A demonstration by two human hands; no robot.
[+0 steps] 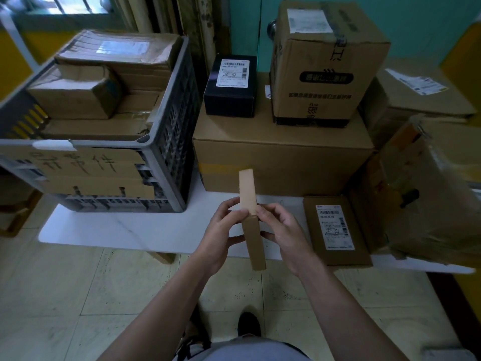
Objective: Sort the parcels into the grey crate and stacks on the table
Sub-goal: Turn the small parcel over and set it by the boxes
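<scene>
I hold a thin flat cardboard parcel (252, 220) on edge over the front of the white table (125, 227). My left hand (221, 235) grips its left face and my right hand (282, 234) grips its right face, fingers curled round it. The grey crate (166, 121) stands at the left of the table, filled with several cardboard parcels (78, 95). A large brown box (281, 155) sits in the middle, bearing a black box (230, 87) and a tall brown box (322, 66). A flat labelled parcel (335, 230) lies at the front right.
More brown boxes (421, 97) are stacked at the right, one wrapped in crumpled tape (437, 188). A cardboard sign with handwriting (78, 168) hangs on the crate's front. The tiled floor (78, 295) and my shoe (248, 324) lie below the table edge.
</scene>
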